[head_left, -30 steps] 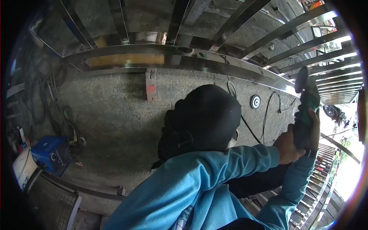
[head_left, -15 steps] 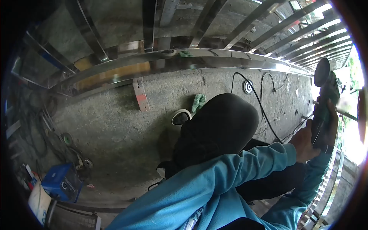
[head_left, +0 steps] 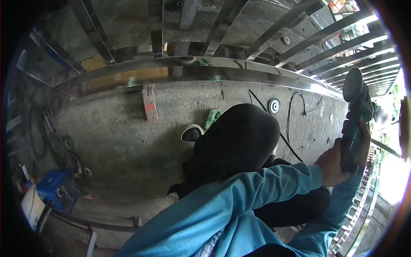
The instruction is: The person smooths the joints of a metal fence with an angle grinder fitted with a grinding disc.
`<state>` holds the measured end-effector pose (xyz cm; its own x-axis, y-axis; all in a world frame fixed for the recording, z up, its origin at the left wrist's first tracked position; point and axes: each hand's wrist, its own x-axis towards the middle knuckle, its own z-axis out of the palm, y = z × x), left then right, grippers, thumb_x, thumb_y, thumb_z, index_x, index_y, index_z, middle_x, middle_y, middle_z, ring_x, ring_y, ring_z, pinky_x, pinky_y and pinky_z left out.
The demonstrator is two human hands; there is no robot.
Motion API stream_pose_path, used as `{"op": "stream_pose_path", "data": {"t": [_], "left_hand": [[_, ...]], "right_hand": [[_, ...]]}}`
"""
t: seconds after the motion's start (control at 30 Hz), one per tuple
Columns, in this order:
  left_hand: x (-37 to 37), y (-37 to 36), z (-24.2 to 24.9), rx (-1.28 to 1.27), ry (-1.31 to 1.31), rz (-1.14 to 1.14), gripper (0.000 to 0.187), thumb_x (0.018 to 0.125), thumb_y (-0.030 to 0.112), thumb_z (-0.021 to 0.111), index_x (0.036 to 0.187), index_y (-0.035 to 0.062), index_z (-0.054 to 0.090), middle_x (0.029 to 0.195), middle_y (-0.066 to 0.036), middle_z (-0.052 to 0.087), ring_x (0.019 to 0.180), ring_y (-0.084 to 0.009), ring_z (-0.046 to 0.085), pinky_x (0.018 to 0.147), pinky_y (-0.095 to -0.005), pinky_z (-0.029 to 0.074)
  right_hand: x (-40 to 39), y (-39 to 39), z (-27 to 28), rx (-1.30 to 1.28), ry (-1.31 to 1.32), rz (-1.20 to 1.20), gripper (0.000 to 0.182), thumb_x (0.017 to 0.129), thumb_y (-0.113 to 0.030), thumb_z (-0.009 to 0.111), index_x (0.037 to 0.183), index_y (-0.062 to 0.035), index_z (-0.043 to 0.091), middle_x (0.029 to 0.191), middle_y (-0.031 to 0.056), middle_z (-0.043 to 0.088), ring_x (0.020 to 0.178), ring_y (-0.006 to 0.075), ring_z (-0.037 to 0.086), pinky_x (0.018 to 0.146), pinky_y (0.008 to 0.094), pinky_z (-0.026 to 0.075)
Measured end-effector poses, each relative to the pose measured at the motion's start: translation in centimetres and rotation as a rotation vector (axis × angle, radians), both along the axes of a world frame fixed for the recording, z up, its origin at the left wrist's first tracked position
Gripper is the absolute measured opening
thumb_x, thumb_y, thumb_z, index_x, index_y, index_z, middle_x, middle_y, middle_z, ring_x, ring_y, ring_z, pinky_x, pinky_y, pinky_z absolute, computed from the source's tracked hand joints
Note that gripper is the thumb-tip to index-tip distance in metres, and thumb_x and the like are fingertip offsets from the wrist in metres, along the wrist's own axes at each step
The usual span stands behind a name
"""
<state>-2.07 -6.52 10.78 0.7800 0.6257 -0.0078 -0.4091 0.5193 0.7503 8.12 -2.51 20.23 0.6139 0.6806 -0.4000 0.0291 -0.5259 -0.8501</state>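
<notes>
A dark angle grinder [head_left: 352,136] is held up at the right side, with its round disc [head_left: 353,85] at the top, close to the metal bars. My left hand [head_left: 332,166] is closed round the rear part of the grinder's body. Further right, my right hand [head_left: 365,139] wraps round the same body from the other side; the grinder partly hides it.
A shiny metal railing [head_left: 192,73] with many bars spans the top. On the concrete floor lie a green cloth [head_left: 212,118], a round disc [head_left: 274,106], a black cable [head_left: 289,124] and a red-marked bar [head_left: 150,105]. A blue machine [head_left: 58,190] stands lower left.
The view has shifted, so the floor objects and railing appear slightly further left. Both hands and the grinder also sit a little further left in view, still held together.
</notes>
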Motion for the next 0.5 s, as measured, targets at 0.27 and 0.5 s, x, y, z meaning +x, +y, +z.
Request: {"op": "stream_pose_path", "data": {"t": [0.27,0.5], "left_hand": [[3.9,-0.5,-1.9,0.230,0.137,-0.097,0.107,0.067,0.022,0.086,0.140,-0.0153,0.017,0.107,-0.034,0.063,0.099,-0.0478,0.067,0.089,-0.0475,0.055],[9.2,-1.0,-5.5,0.477,0.211,-0.100,0.124,0.060,0.033,0.091,0.142,-0.0203,0.015,0.106,-0.029,0.067,0.097,-0.0456,0.069,0.088,-0.0448,0.056]], "right_hand": [[6.6,-2.3,-2.8,0.090,0.109,-0.022,0.044,0.094,-0.027,0.068,0.127,-0.0024,0.053,0.091,0.0063,0.062,0.073,0.0133,0.063,0.059,0.0248,0.051],[12.2,-2.0,-4.3,0.021,-0.118,0.283,0.066,0.083,-0.016,0.075,0.139,-0.0001,0.044,0.100,0.0099,0.061,0.081,0.0168,0.062,0.068,0.0285,0.053]]}}
